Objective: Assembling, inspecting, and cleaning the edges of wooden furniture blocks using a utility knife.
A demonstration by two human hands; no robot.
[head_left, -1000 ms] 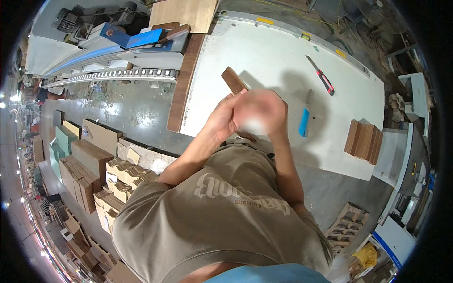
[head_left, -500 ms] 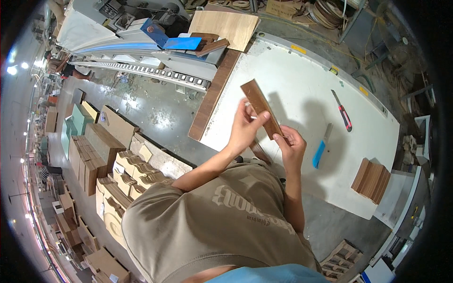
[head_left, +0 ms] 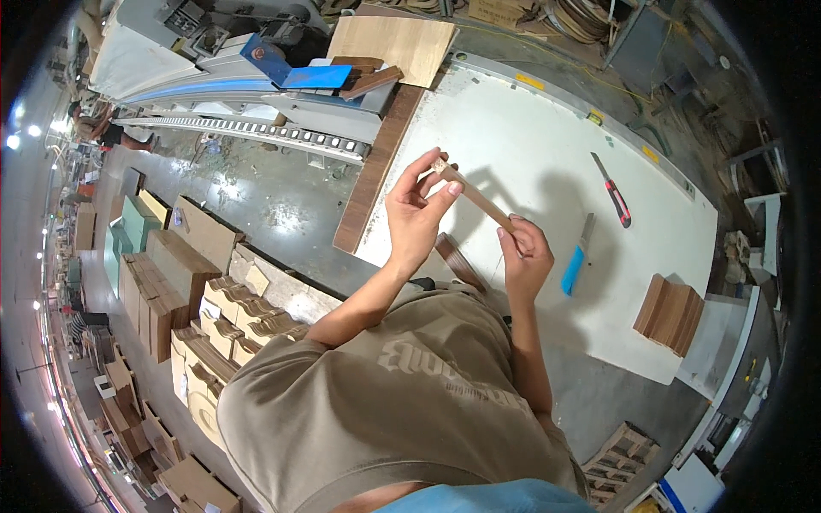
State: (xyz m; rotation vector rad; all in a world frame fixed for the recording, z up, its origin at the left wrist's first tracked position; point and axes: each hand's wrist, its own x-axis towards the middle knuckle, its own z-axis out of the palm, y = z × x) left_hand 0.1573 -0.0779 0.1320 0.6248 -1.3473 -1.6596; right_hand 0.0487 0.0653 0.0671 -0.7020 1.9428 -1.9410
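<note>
A thin brown wooden strip (head_left: 477, 198) is held edge-on above the white table (head_left: 522, 145). My left hand (head_left: 416, 212) pinches its far end between thumb and fingertips. My right hand (head_left: 525, 255) grips its near end. Another brown wooden piece (head_left: 460, 262) lies at the table's near edge, just below my hands. A blue-handled scraper (head_left: 575, 258) lies on the table right of my right hand.
A red and black utility knife (head_left: 613, 191) lies farther right. A stack of brown wooden pieces (head_left: 670, 314) sits at the table's right end. A long dark board (head_left: 379, 168) runs along the table's left edge. Machinery (head_left: 256, 77) stands behind, stacked wooden parts (head_left: 214, 299) on the floor at left.
I have turned the wooden strip from showing its broad face to edge-on. Both hands have shifted their grip toward its two ends.
</note>
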